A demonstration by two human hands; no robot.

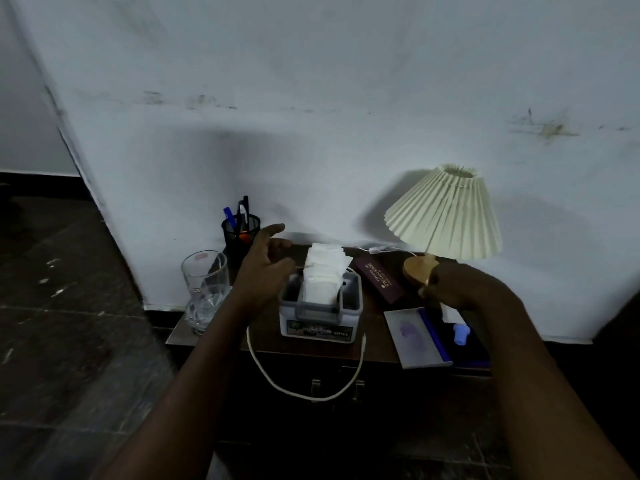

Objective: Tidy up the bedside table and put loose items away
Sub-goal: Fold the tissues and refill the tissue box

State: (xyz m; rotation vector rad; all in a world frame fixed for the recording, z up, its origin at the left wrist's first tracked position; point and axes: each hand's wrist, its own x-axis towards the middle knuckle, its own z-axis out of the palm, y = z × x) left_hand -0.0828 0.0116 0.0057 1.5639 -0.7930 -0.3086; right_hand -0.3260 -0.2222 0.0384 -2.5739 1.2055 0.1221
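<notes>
A dark wooden bedside table [263,344] stands against the wall. A grey tissue box [320,315] with white tissues [323,271] sticking up sits at its middle. My left hand [265,261] hovers just left of the tissues, fingers spread and relaxed, holding nothing. My right hand [453,285] hangs over the right side by the lamp's wooden base [417,268], fingers loosely curled; nothing shows in its grip. A maroon glasses case [379,278] lies between box and lamp. A notebook [417,336] and a small blue object [460,334] lie at front right.
A black mesh pen holder [240,233] with pens stands at back left, and a clear glass [204,289] at the left edge. A pleated cream lampshade [446,216] tilts at back right. A white cord [304,389] loops over the front edge above drawer handles.
</notes>
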